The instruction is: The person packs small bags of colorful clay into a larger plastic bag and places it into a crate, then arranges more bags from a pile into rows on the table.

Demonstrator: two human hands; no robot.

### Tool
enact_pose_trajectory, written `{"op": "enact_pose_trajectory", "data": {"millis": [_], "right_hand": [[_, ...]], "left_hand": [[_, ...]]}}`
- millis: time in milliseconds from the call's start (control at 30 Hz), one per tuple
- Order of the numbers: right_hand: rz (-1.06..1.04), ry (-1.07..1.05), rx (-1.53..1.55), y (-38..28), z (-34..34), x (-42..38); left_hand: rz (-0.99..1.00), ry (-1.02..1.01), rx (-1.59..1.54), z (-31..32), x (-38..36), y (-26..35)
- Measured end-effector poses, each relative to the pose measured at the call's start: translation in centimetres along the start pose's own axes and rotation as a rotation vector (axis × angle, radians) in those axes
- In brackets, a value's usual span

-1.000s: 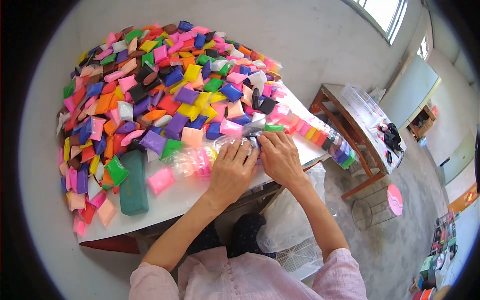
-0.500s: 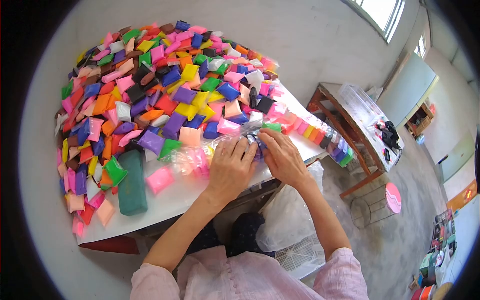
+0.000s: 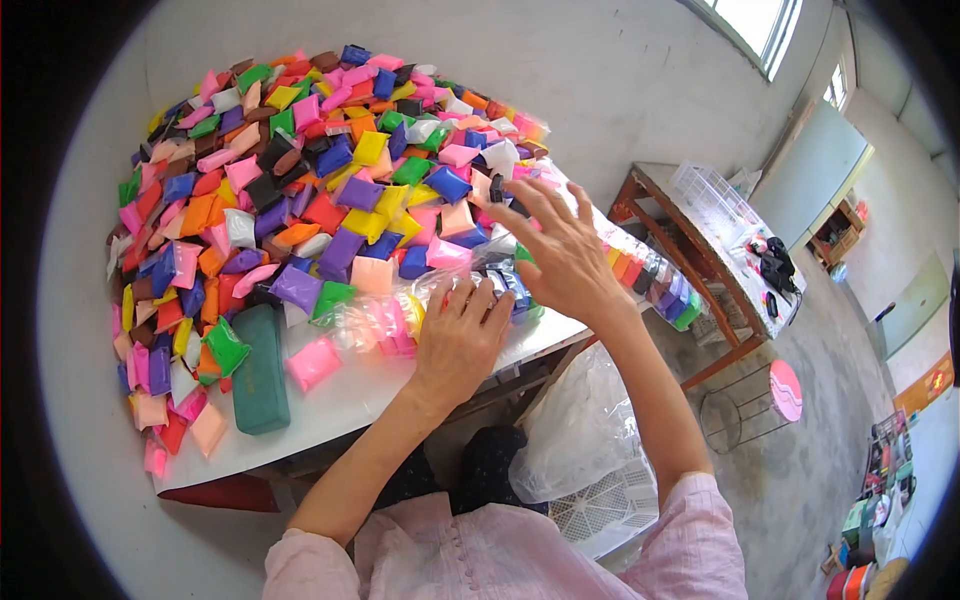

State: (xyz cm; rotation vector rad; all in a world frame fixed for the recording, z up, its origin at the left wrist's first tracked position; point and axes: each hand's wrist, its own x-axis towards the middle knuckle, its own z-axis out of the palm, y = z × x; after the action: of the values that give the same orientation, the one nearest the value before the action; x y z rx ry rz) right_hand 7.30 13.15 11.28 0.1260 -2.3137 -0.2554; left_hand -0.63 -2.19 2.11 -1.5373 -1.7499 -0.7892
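A long clear plastic bag (image 3: 365, 325) lies along the near edge of the table, with pink, yellow and dark blue packets showing through it. My left hand (image 3: 458, 345) is closed over the middle of this bag, its fingers curved down onto the packets. Dark blue packets (image 3: 512, 284) show just right of those fingertips. My right hand (image 3: 562, 255) is raised above the table to the right of them, fingers spread and holding nothing. Beyond both hands spreads a big heap of small colored packets (image 3: 330, 212).
A green case (image 3: 262, 370) lies at the heap's near left, beside a loose pink packet (image 3: 314, 364). To the right, a filled row of colored packets (image 3: 655, 275) reaches the table end. Below hang clear plastic (image 3: 580, 430) and a white basket (image 3: 605, 505). A stool (image 3: 785, 390) stands farther right.
My right hand has lifted off the bag and moved up and away, its fingers spreading apart. My left hand stays on the bag in nearly the same place.
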Motion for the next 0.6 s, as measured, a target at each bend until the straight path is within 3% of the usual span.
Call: {"op": "enact_pose_trajectory", "data": {"millis": [133,267,467,600], "right_hand": [[-0.125,-0.033,0.119,0.9,2.0,0.6],[0.089,-0.287,0.25,0.2,0.5,0.1],[0.067,-0.167,0.393,0.5,0.5,-1.3],[0.088,-0.228,0.377,0.4,0.2,-1.4]], "left_hand": [[0.017,0.025,0.02,0.7,-0.2,-0.4],[0.001,0.073,0.057,0.9,-0.1,-0.7],[0.025,0.119,0.147,0.8,0.1,-0.6],[0.011,0.089,0.156,0.7,-0.1,-0.6]]}}
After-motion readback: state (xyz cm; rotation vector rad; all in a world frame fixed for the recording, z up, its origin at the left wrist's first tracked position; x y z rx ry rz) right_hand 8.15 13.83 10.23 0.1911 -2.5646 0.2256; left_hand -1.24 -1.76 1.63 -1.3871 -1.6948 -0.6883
